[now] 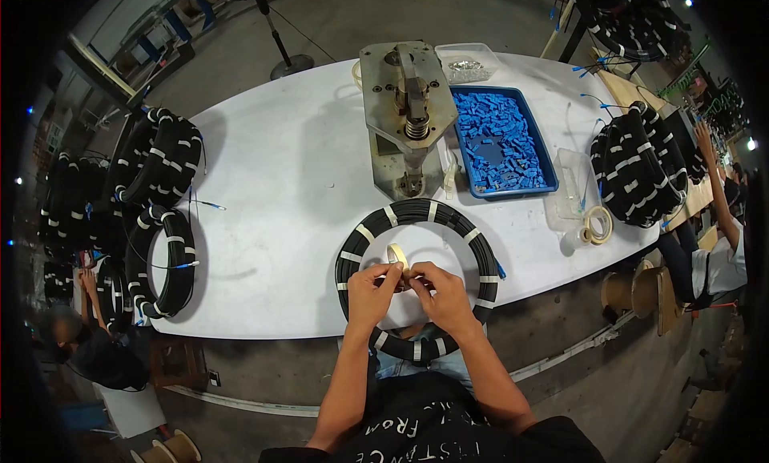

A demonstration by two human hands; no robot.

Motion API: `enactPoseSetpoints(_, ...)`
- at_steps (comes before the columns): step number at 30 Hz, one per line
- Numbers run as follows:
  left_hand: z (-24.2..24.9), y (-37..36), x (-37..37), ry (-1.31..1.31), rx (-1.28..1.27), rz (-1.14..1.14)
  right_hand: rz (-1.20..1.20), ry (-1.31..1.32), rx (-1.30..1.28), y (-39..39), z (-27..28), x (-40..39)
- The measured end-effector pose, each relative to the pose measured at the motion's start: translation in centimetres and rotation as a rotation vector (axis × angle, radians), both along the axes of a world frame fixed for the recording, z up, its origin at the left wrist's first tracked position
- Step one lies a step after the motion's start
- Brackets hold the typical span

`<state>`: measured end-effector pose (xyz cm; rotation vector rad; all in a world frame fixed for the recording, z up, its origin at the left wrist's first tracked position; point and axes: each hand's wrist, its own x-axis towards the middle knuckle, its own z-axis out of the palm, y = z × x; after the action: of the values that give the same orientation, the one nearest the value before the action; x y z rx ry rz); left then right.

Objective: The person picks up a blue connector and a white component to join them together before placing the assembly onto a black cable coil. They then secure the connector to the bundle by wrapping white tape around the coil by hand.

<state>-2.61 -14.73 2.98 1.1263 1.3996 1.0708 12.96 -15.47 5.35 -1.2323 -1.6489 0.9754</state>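
A coil of black cable (pixel 412 212), banded with several strips of pale tape, lies at the table's front edge and overhangs it toward me. Over its open middle, my left hand (pixel 373 295) pinches a small roll of yellowish tape (pixel 396 253) between thumb and fingers. My right hand (pixel 440 296) is closed in a pinch right beside it, its fingertips nearly meeting the left ones. What the right fingertips hold is hidden. A blue connector (pixel 501 269) sticks out at the coil's right side.
A metal press (pixel 408 102) stands beyond the coil. Right of it are a blue tray (pixel 513 195) of blue connectors, a clear box (pixel 481 54) and tape rolls (pixel 597 225). Banded coils lie left (pixel 164 159) and right (pixel 637 167). Co-workers sit at both sides.
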Motion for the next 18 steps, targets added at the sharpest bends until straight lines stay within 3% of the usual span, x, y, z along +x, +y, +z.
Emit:
enactPoseSetpoints(5,-0.2,0.4,-0.1,-0.116,-0.063,-0.011,0.022,-0.089,0.12,0.2,-0.5,0.4)
enactPoseSetpoints(18,0.9,1.2,0.7,0.116,0.019,-0.062,-0.181,-0.245,0.237,1.1,-0.3,-1.3)
